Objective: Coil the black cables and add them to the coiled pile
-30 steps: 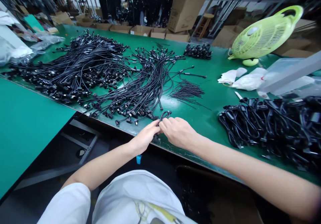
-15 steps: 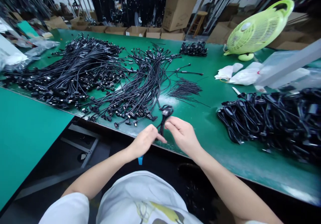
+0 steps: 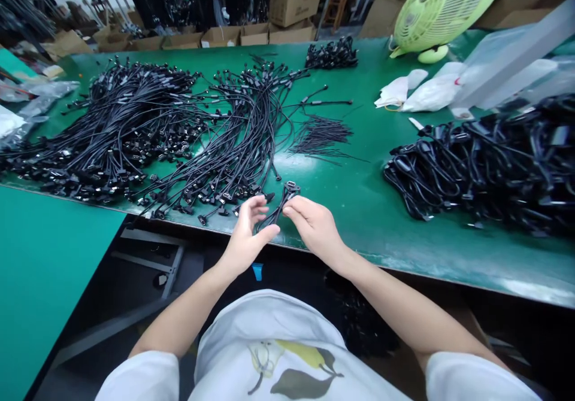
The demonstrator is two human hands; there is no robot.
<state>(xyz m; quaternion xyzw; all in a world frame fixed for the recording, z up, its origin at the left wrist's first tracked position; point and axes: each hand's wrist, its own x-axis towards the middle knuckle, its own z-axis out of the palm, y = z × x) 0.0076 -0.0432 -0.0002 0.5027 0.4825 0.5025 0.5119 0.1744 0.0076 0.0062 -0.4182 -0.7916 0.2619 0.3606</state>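
Your left hand point(image 3: 245, 242) and right hand point(image 3: 315, 228): each grip pinching short black cable point(image 3: 284, 196), folded double, just above near edge of surface point(image 3: 368, 209). Judge it light, limp, springy at fold. Hold beside bend, not plug ends. Loose pile point(image 3: 224, 143) lies just beyond.

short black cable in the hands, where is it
Head view, centre: the short black cable is pinched between left hand and right hand at the near edge of the green table.
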